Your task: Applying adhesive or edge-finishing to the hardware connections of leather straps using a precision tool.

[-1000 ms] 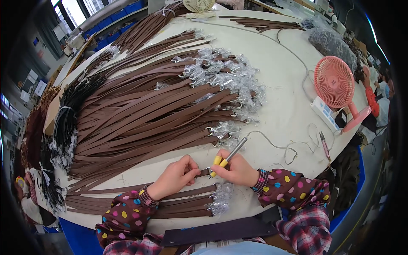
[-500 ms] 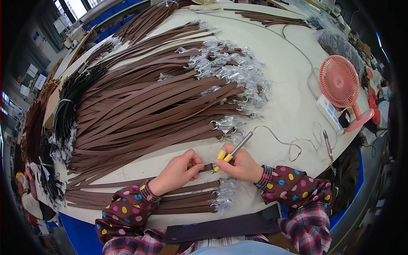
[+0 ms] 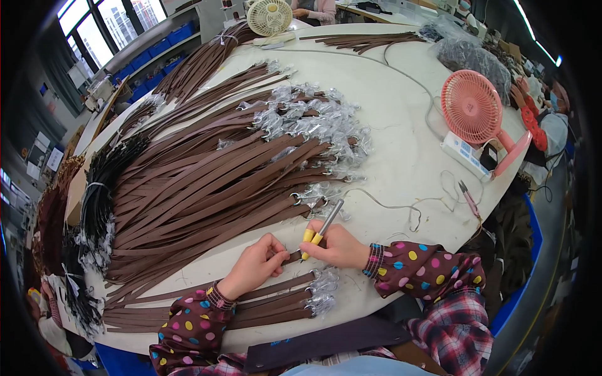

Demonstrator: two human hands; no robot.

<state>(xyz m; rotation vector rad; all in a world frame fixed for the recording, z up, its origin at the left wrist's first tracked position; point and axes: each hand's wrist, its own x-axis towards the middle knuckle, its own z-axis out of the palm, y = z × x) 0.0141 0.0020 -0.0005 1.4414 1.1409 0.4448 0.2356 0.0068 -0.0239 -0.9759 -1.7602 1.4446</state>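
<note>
Between thumb and fingers, my left hand (image 3: pixel 256 266) pinches a flat brown strap (image 3: pixel 292 257) close to its end. My right hand (image 3: pixel 342 245) is closed around a grey-and-yellow pen-shaped tool (image 3: pixel 328 219), its tip down at the strap's end. A yellow cover shows on a right fingertip. A thin cord (image 3: pixel 376 193) runs over the table near the tool's upper end. Below my hands lie several more brown straps (image 3: pixel 269 308), their ends in clear plastic wrap (image 3: pixel 323 291). My fingers partly hide the held strap and its fitting.
A large pile of brown straps (image 3: pixel 207 182) with wrapped ends covers the table's left and middle. Black straps (image 3: pixel 103 182) hang at the left edge. At right stand a pink fan (image 3: pixel 471 108), a white power strip (image 3: pixel 465 153) and small pointed snips (image 3: pixel 469 199). Other people work farther off.
The whole view has tilted up, bringing a cream fan and a person at the far side into sight. Both hands keep their hold on the strap and the tool, with little movement.
</note>
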